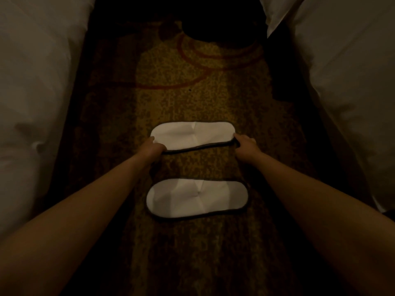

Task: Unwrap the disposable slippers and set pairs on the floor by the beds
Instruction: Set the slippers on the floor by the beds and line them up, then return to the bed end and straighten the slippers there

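Two white disposable slippers with dark edging lie flat and crosswise on the patterned carpet between two beds. The far slipper (pixel 192 135) is held at both ends: my left hand (pixel 152 148) grips its left end and my right hand (pixel 245 146) pinches its right end. The near slipper (pixel 196 198) lies on the carpet between my forearms, untouched. No wrapper is visible.
A bed with white bedding (pixel 32 92) runs along the left and another bed (pixel 342 92) along the right. The yellow-brown carpet (pixel 192 82) with red curved lines fills the aisle. A dark round object (pixel 218 22) sits at the far end in shadow.
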